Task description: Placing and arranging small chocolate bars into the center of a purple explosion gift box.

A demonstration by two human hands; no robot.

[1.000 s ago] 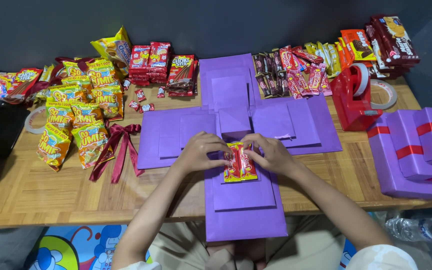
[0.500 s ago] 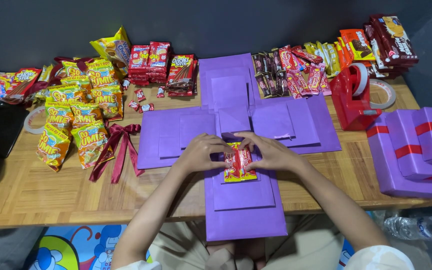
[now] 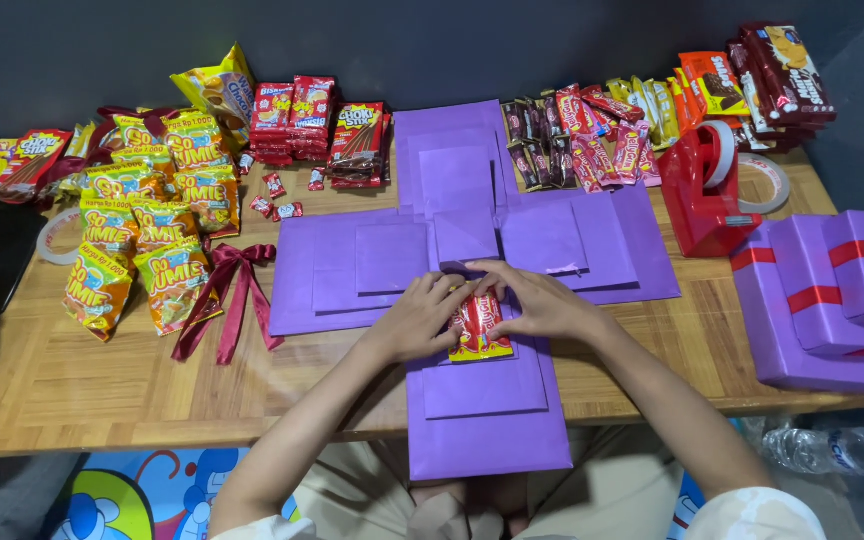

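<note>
Red and yellow snack packet [image 3: 479,327] lies flat on the near flap of an unfolded purple box [image 3: 472,290], just near of the box's centre square. Both hands press on it: left hand [image 3: 420,318] curls over its left edge with fingers bent onto the wrapper, right hand [image 3: 537,300] covers its far right corner, fingertips meeting the left hand's over the packet's top. Neither hand lifts it; the packet stays pinned flat between fingers and purple card. The box is opened out as a cross, four flaps with smaller layered purple panels stacked on each; the near flap overhangs the edge of the wooden table [image 3: 82,390]. No other goods sit on the flaps. Left of the box: a dark red ribbon bow [image 3: 232,285], then a heap of yellow snack bags [image 3: 142,250], a roll of clear tape [image 3: 52,238] and a black object at the left margin. Far side, left of the far flap: red biscuit packs [image 3: 297,115] and a few small loose sweets [image 3: 277,200]. Far right: a row of dark and pink wafer sticks [image 3: 582,135] and orange and brown packs. Right of the box: a red tape dispenser [image 3: 702,190], then purple lids with red ribbon [image 3: 832,295], nested. A plastic water bottle [image 3: 832,450] lies below the table at right.
</note>
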